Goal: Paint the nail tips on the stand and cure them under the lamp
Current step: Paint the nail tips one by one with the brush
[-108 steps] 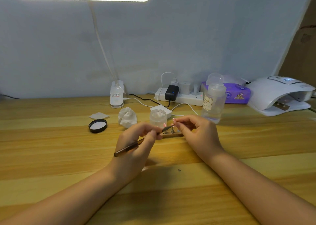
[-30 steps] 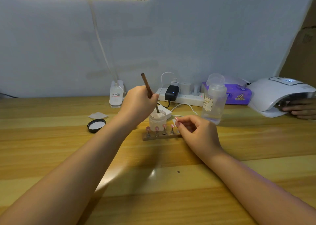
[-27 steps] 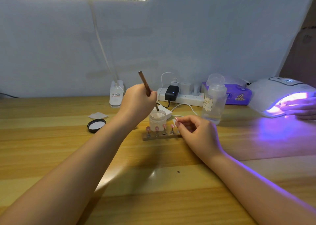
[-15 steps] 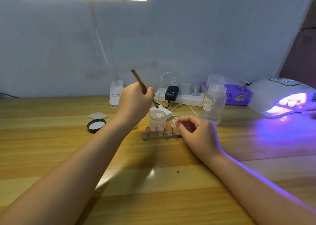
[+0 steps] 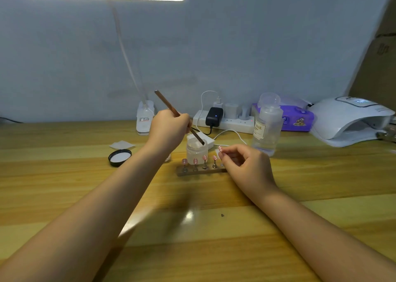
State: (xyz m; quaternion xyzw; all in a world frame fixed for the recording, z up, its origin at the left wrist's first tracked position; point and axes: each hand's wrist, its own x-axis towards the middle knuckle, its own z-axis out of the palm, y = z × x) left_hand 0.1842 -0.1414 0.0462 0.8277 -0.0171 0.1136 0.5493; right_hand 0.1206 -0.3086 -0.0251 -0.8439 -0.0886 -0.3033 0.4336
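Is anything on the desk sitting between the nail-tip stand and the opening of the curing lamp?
Yes. The clear pump bottle stands on the desk between the stand and the curing lamp. The right hand rests at the stand's right end, on that same side.

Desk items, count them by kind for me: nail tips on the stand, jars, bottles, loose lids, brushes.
Nail tips on the stand: 4 in view, first at; right hand may hide more
Jar: 1
Bottle: 1
Lid: 1
Brush: 1, held by left hand
Total: 8
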